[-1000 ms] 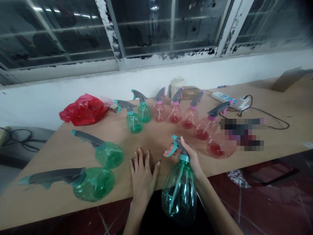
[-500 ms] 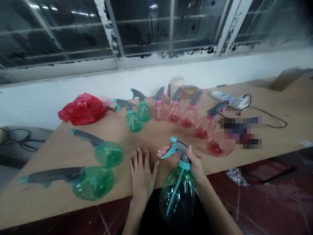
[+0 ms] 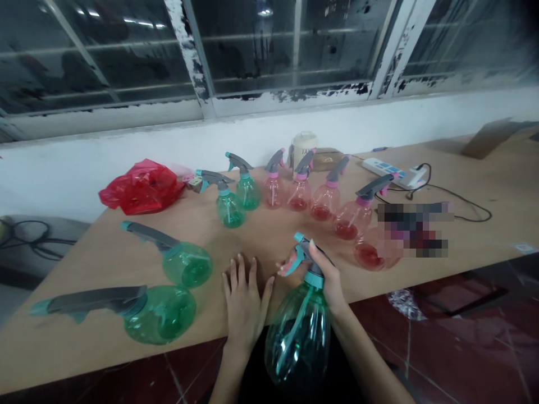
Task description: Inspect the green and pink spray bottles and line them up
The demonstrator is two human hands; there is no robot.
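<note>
My right hand (image 3: 330, 275) is wrapped round the grey and teal head of a green spray bottle (image 3: 298, 331), its thumb on top and fingers at the trigger. The bottle hangs tilted in front of the table edge, and a straw shows through its clear green body. My left hand (image 3: 244, 292) lies flat on the table, fingers spread, holding nothing. Left of it are two more green spray bottles, a nearer one (image 3: 162, 315) and a farther one (image 3: 188, 264). Behind stand two further green bottles (image 3: 230, 209) and several pink spray bottles (image 3: 325, 199) in a curved row.
On the wooden table (image 3: 105, 252) a red plastic bag (image 3: 145, 188) lies at the back left. A white power strip (image 3: 393, 172) with a black cable is at the right, beyond a blurred patch. A pale canister (image 3: 304, 146) stands against the wall below the window.
The held bottle has tilted and its body has swung slightly left. My right thumb has moved left over the spray head, and the fingers have drawn in. My left hand has stayed still.
</note>
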